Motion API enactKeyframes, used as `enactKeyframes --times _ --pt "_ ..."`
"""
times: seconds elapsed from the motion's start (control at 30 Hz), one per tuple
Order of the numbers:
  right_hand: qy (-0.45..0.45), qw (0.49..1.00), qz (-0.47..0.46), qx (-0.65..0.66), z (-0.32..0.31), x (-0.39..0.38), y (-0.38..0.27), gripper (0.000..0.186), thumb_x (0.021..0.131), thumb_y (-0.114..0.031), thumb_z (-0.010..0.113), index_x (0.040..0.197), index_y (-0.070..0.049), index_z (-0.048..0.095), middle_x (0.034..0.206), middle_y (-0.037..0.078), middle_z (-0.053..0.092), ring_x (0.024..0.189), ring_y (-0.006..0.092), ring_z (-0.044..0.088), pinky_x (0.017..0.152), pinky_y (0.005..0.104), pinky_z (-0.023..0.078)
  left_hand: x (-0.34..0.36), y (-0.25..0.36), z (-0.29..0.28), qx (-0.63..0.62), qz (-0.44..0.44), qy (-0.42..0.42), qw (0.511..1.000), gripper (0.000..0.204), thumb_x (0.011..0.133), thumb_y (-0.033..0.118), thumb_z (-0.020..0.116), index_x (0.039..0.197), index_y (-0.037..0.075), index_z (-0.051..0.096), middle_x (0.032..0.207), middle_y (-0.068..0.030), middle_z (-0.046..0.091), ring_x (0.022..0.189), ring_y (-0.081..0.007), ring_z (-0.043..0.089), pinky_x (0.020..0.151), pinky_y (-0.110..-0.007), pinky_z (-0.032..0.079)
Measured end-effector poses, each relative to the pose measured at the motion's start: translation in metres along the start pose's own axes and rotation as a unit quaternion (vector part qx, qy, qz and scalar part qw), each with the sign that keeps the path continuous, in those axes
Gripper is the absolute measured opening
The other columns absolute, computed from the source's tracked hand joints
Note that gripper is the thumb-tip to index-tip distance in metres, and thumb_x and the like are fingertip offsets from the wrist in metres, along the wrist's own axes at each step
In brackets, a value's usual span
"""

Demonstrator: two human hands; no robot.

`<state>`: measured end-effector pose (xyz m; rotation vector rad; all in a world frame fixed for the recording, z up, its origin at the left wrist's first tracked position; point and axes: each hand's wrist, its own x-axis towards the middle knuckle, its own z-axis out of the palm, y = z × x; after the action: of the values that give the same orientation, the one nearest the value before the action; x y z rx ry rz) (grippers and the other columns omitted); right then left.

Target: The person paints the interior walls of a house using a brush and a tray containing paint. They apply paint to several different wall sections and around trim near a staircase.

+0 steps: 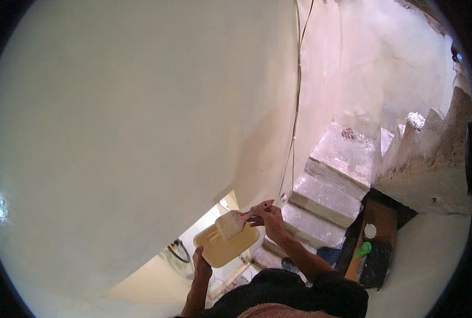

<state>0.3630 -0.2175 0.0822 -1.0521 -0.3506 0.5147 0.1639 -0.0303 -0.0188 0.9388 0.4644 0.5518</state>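
My left hand (201, 264) grips the near left side of a rounded rectangular tub (197, 238). Pale yellowish paint (231, 252) shows inside it. In my right hand (271, 220) is a wide flat paintbrush (229, 224), held by its handle with closed fingers. The brush's pale bristles point left over the tub's far edge; whether they touch the paint I cannot tell. Beyond both hands rises a large smooth cream wall (140, 116).
Paint-spattered concrete stairs (320, 201) climb at the right, beside a rough stepped parapet (426, 143). Thin cables (298, 69) run down the wall. A dark ledge at lower right carries a green object (364, 249) and a white round lid-like piece (370, 231). Black coiled cable (179, 251) lies left of the tub.
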Motion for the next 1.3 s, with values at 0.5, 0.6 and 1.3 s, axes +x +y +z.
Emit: enactKeyframes --times 0.5,0.6,1.3 --pt "-0.008 0.883 -0.460 0.089 0.014 0.200 -0.298 0.027 0.093 -0.022 0.057 0.104 0.003 0.056 0.097 0.016 0.065 0.088 0.0261 0.067 0.083 0.0430 0.057 -0.011 0.005 -0.003 -0.033 0.004 -0.001 0.999 0.055 0.090 0.037 0.047 0.130 -0.001 0.047 0.124 -0.0148 0.058 0.114 -0.0267 0.056 0.096 -0.038 0.045" --pt "0.046 0.784 -0.605 0.129 0.068 0.233 -0.443 0.014 0.085 -0.012 0.062 0.092 0.000 0.061 0.085 0.011 0.064 0.075 0.0219 0.066 0.071 0.0372 0.059 -0.022 0.002 -0.007 -0.014 0.011 0.010 1.000 0.058 0.090 0.040 0.044 0.131 -0.001 0.046 0.124 -0.0160 0.058 0.113 -0.0264 0.056 0.098 -0.038 0.043" --pt "0.201 0.497 -0.805 -0.252 0.346 0.241 -0.549 0.014 0.084 -0.013 0.054 0.082 0.000 0.058 0.064 0.021 0.060 0.060 0.0380 0.061 0.053 0.0488 0.045 -0.017 -0.005 -0.003 0.012 0.031 0.056 0.998 0.060 0.101 0.043 0.039 0.135 -0.006 0.040 0.127 -0.0158 0.054 0.115 -0.0215 0.054 0.098 -0.034 0.044"
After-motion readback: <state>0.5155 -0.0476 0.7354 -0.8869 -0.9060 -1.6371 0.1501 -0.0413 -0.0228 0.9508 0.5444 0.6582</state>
